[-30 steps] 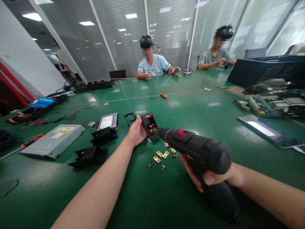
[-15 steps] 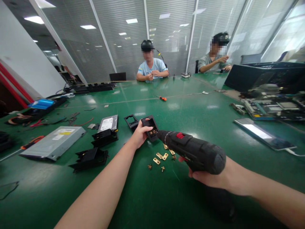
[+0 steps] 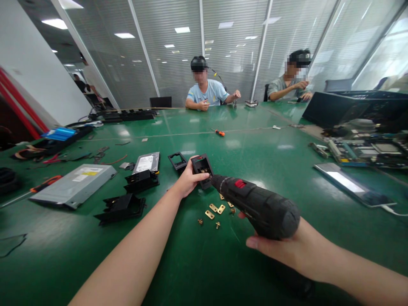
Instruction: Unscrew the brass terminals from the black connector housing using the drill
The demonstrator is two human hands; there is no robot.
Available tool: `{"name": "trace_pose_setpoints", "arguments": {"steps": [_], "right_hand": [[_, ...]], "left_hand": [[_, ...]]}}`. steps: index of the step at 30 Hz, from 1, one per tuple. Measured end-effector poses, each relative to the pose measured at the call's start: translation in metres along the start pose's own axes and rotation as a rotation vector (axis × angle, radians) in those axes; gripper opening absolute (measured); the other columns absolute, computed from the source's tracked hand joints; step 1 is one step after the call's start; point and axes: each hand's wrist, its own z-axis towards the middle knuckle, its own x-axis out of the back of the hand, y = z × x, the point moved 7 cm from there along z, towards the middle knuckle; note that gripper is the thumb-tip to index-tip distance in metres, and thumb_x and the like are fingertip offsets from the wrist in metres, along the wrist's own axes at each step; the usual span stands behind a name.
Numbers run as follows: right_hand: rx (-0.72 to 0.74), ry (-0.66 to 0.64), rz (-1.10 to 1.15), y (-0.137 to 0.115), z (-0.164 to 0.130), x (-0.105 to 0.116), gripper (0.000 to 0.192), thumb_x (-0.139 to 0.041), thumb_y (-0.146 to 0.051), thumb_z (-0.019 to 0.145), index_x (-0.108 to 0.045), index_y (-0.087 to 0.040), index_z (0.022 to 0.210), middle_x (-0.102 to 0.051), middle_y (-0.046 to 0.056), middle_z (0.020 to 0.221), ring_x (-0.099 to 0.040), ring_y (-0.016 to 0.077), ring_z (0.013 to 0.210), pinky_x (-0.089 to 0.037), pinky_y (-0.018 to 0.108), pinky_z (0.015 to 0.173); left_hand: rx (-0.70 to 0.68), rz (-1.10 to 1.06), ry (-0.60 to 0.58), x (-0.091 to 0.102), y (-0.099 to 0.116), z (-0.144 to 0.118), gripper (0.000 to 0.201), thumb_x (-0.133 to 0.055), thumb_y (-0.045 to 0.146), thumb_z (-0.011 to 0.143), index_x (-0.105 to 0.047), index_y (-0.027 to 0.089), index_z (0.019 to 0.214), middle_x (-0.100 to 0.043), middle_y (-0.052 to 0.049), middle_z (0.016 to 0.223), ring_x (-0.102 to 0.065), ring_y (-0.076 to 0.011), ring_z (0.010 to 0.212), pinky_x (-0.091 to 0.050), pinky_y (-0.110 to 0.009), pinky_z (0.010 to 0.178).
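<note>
My left hand (image 3: 188, 180) grips a black plastic housing (image 3: 202, 163), its thumb over the open side where brass-coloured parts show. In my right hand (image 3: 280, 250) is a black cordless drill (image 3: 255, 199) with a red switch, its nose pointing left at the housing. The drill's tip meets the housing's right edge in view; whether a bit touches a screw inside is hidden. Below them on the green table lie several brass plates (image 3: 209, 214) with holes and a few small screws (image 3: 217, 225). Just beyond my left hand is a black frame (image 3: 177, 160).
To the left are two black housings (image 3: 123, 209), a hard drive (image 3: 147, 162) and a silver metal drive (image 3: 75, 185). An orange screwdriver (image 3: 219, 133) lies ahead. A phone (image 3: 352, 182) on a cable and circuit boards (image 3: 366, 146) lie right. Two people sit across the table.
The drill's rear has dipped slightly, and my right thumb now shows more extended below it. Both hands keep their hold. Across the table, one person's hands have parted, one reaching sideways.
</note>
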Motion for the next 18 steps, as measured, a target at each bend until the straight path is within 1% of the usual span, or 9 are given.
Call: {"name": "trace_pose_setpoints", "arguments": {"steps": [2,4,5,8,9,10,13,15,18], "right_hand": [[0.005,0.006,0.008,0.006,-0.002,0.0,0.073,-0.081,-0.04,0.085,-0.057,-0.023,0.152,-0.079,0.013,0.124,-0.072,0.0342,0.121,-0.048,0.057,0.12],[0.013,0.027,-0.008,0.012,-0.004,0.001,0.068,-0.079,-0.043,0.088,-0.059,-0.024,0.151,-0.079,0.013,0.124,-0.073,0.0344,0.121,-0.049,0.057,0.12],[0.013,0.032,-0.021,0.014,-0.005,0.001,0.065,-0.078,-0.044,0.089,-0.061,-0.023,0.149,-0.08,0.013,0.124,-0.075,0.0343,0.117,-0.051,0.056,0.118],[-0.016,0.019,-0.061,0.017,-0.007,0.001,0.055,-0.074,-0.045,0.091,-0.068,-0.023,0.14,-0.083,0.012,0.116,-0.081,0.0312,0.092,-0.061,0.053,0.107],[-0.026,0.013,-0.075,0.016,-0.007,0.002,0.054,-0.073,-0.044,0.091,-0.068,-0.022,0.14,-0.083,0.012,0.115,-0.081,0.0303,0.088,-0.063,0.053,0.104],[-0.03,0.01,-0.087,0.014,-0.007,0.002,0.056,-0.073,-0.043,0.091,-0.067,-0.022,0.142,-0.083,0.012,0.117,-0.081,0.0304,0.088,-0.063,0.053,0.103],[-0.018,0.029,-0.113,0.007,-0.006,0.005,0.07,-0.074,-0.039,0.088,-0.058,-0.022,0.154,-0.077,0.014,0.135,-0.078,0.0348,0.11,-0.061,0.054,0.107],[-0.013,0.036,-0.108,0.004,-0.005,0.006,0.074,-0.075,-0.038,0.087,-0.055,-0.024,0.157,-0.073,0.014,0.142,-0.076,0.0357,0.117,-0.061,0.053,0.108],[-0.034,0.026,-0.066,0.005,-0.005,0.004,0.071,-0.075,-0.036,0.089,-0.057,-0.025,0.156,-0.079,0.012,0.13,-0.079,0.0333,0.111,-0.065,0.048,0.102]], "left_hand": [[0.0,-0.006,-0.019,0.0,0.0,0.001,0.09,-0.099,0.019,0.059,-0.049,0.027,0.133,-0.069,-0.004,0.117,-0.071,-0.0238,0.104,-0.052,-0.048,0.102],[0.002,-0.017,-0.037,0.001,-0.001,0.001,0.093,-0.102,0.02,0.057,-0.049,0.027,0.133,-0.069,-0.005,0.119,-0.071,-0.0244,0.105,-0.051,-0.049,0.105],[0.002,-0.021,-0.044,0.001,-0.001,0.001,0.094,-0.103,0.02,0.055,-0.05,0.027,0.133,-0.069,-0.005,0.119,-0.071,-0.0246,0.106,-0.05,-0.05,0.106],[0.001,-0.029,-0.057,0.001,-0.001,0.002,0.098,-0.105,0.02,0.051,-0.05,0.027,0.132,-0.069,-0.005,0.119,-0.071,-0.025,0.106,-0.05,-0.051,0.107],[-0.001,-0.029,-0.059,0.0,-0.001,0.002,0.099,-0.106,0.02,0.05,-0.05,0.027,0.132,-0.069,-0.005,0.119,-0.071,-0.025,0.106,-0.05,-0.051,0.107],[-0.002,-0.029,-0.06,0.0,-0.001,0.003,0.1,-0.106,0.02,0.05,-0.049,0.028,0.132,-0.069,-0.005,0.119,-0.071,-0.025,0.106,-0.051,-0.051,0.107],[0.001,-0.021,-0.055,0.001,-0.002,0.003,0.101,-0.106,0.021,0.05,-0.049,0.028,0.133,-0.069,-0.005,0.119,-0.071,-0.0252,0.107,-0.05,-0.051,0.107],[0.007,-0.016,-0.051,0.0,-0.002,0.003,0.101,-0.105,0.019,0.05,-0.049,0.028,0.133,-0.069,-0.005,0.119,-0.071,-0.0255,0.108,-0.05,-0.052,0.108],[0.013,-0.006,-0.036,0.0,-0.003,0.002,0.096,-0.103,0.018,0.053,-0.05,0.027,0.132,-0.07,-0.004,0.116,-0.072,-0.0253,0.107,-0.051,-0.052,0.107]]}}
